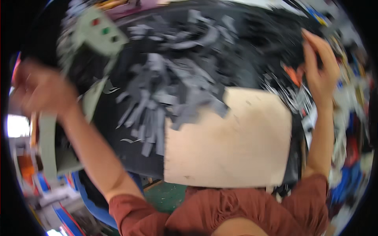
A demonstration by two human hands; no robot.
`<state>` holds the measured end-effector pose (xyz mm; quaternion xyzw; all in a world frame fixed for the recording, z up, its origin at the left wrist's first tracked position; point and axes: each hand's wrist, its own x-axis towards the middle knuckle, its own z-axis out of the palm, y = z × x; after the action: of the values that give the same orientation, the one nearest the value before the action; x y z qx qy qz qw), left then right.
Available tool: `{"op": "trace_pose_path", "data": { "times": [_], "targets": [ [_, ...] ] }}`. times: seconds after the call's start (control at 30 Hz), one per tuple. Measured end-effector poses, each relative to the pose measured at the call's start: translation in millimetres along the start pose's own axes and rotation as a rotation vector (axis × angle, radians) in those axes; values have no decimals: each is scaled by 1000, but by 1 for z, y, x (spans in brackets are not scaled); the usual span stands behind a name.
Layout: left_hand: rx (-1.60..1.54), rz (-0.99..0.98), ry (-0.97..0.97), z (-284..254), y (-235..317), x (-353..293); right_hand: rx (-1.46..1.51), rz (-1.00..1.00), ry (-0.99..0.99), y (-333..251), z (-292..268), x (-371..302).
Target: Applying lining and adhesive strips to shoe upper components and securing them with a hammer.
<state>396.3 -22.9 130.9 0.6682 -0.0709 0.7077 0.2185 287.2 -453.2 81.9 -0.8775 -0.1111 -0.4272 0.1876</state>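
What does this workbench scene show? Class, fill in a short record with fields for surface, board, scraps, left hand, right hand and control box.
Surface: dark worktable, blurred in places
Board: pale flat board at the near edge, bare on top
Scraps: heap of grey strips, some overlapping the board's far left corner
Left hand: left hand raised at the left, motion-blurred; grip cannot be told
Right hand: right hand raised at the far right, fingers up, nothing clearly held
Control box: grey box with red and green buttons, far left
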Motion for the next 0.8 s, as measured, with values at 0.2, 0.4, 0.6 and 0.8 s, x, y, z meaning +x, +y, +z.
{"op": "trace_pose_path", "data": {
  "times": [0.2, 0.4, 0.6, 0.8],
  "targets": [
    [-322, -200, -917, -72, 123, -74, 70, 271, -354, 89, -8, -68],
    [-807, -1015, -1342, -112, 183, -220, 19, 364, -491, 91, 23, -126],
    [-454, -44, -1128, -108, 200, -208, 7, 94, -121, 66, -5, -96],
    [-1334, -1839, -1168, -74, 231, -184, -13, -480, -23, 1, -36, -121]
  ]
}}
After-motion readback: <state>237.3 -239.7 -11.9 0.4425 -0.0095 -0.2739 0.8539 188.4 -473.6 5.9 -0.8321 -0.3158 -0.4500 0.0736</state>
